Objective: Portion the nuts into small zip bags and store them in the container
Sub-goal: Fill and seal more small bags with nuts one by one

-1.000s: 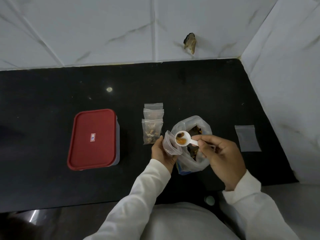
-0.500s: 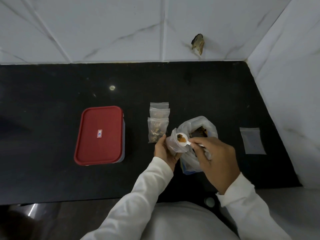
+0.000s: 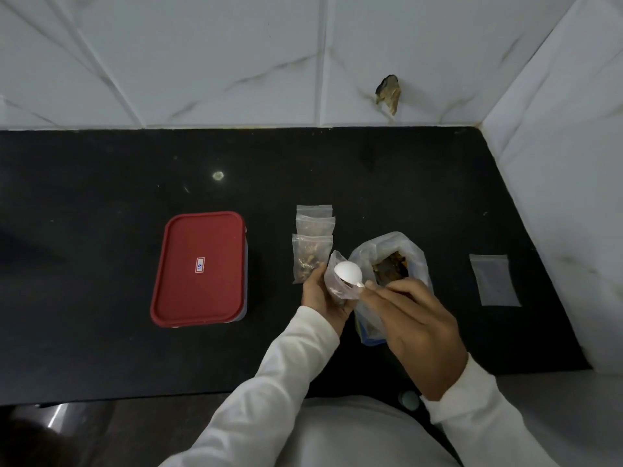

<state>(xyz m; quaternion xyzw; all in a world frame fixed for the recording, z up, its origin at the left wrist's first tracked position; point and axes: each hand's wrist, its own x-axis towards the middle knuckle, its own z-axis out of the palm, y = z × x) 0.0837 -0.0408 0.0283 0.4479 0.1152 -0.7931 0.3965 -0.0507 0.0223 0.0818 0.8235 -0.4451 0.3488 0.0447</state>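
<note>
Two hands meet over the near middle of the black bench point(image 3: 101, 203). The left hand point(image 3: 318, 294) grips a small zip bag point(image 3: 332, 281), fingers curled round its side, with the bag's mouth tilted toward 1 o'clock. The right hand point(image 3: 418, 332) pinches the handle of a white spoon point(image 3: 347, 273) between thumb and fingertips. The spoon's bowl is turned over at the bag's mouth, rounded back up. What lies inside the small bag cannot be told.

Just at 3 o'clock of the zip bag stands the big bag point(image 3: 416, 261), open at the top, with brown nuts point(image 3: 391, 269) showing inside. Its lower half is hidden behind the right hand.

Three filled bags point(image 3: 312, 254) lie overlapped in a row at 12 o'clock from the left hand, the nearest just beside its fingers. At 9 o'clock, well apart, sits the container point(image 3: 200, 237), its red lid on and a white label point(image 3: 200, 265) at its middle. At 3 o'clock, near the side wall point(image 3: 566, 163), an empty bag point(image 3: 494, 281) lies flat.
</note>
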